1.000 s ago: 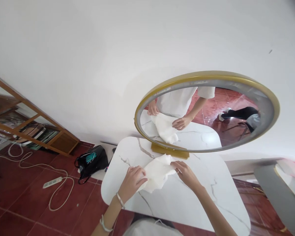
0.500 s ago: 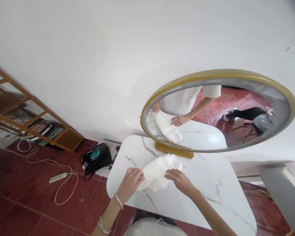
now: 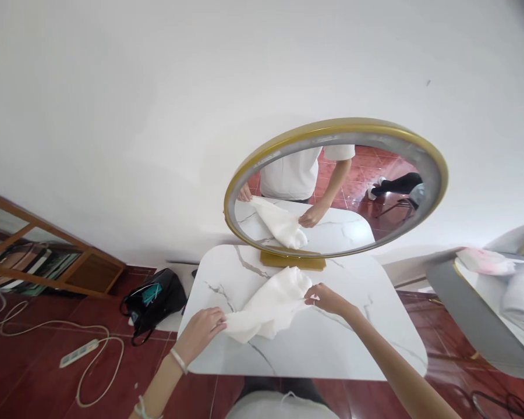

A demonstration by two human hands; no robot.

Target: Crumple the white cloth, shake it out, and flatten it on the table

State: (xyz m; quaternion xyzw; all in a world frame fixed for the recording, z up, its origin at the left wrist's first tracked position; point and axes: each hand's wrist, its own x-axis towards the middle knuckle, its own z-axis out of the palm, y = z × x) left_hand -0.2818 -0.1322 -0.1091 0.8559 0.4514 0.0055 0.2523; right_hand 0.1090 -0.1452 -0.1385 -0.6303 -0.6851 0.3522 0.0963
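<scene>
My left hand (image 3: 203, 331) pinches the white cloth (image 3: 271, 302) by its narrow end, farthest from the mirror (image 3: 334, 195). From there it slants across the table (image 3: 332, 349) toward the mirror's foot, my right hand (image 3: 327, 299) pinching its right edge.

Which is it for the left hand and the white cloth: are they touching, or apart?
Touching. The head view shows the fingertips of the left hand pinching the left end of the white cloth, no gap between.
</scene>
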